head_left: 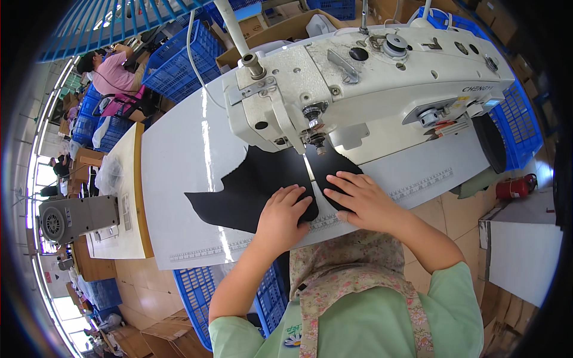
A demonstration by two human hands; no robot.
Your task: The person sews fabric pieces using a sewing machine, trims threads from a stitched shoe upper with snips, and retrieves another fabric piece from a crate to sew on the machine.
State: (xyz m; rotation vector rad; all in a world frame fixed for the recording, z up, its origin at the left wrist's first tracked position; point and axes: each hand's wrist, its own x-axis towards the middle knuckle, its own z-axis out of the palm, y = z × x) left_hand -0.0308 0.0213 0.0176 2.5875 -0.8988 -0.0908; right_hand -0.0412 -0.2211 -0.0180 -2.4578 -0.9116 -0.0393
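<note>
A black fabric piece [239, 194] lies flat on the white sewing table [179, 161], its far part under the needle area of a white sewing machine [280, 77]. A narrow light gap splits its near side into two parts. My left hand [283, 216] rests on the left part with fingers stretched out. On the right part lies my right hand [365, 201], its fingers spread and flat. A lit spot shows by the presser foot, where the fabric passes underneath. The needle tip is too small to make out.
A printed ruler scale [424, 184] runs along the table's near edge. Orange-handled scissors [441, 128] lie by the machine's base. Blue crates [182, 62] stand beyond the table, near a seated person in pink [110, 71]. A red fire extinguisher [514, 187] is at the right.
</note>
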